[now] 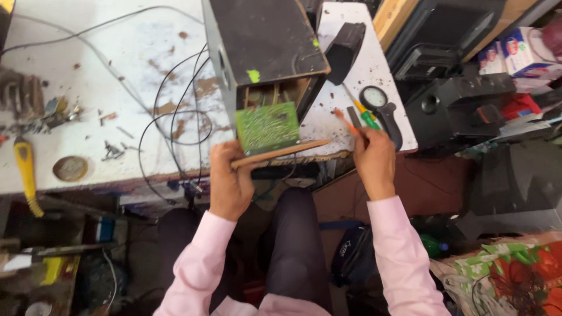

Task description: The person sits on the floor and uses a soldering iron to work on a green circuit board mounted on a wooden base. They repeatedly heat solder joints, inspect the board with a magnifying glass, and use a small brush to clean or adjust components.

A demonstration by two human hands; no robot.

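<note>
Gripping green rectangular circuit board [267, 127] plus thin wooden stick [281, 153] in closed left hand [230, 181] at worktop [88, 146] front edge, below black wooden box [266, 38]; right hand [373, 159] pinching orange-handled tool [346, 122]. Best kept steady, board level, tool tip clear of black wires [175, 117].

White stained workbench [117, 52]: dark speaker box [263, 52], black cables [175, 117], magnifier [377, 102], screws [112, 151].

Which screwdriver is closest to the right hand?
The green-handled screwdriver, right at the right hand fingertips. The yellow-handled tool lies far away at the table's left edge.
</note>
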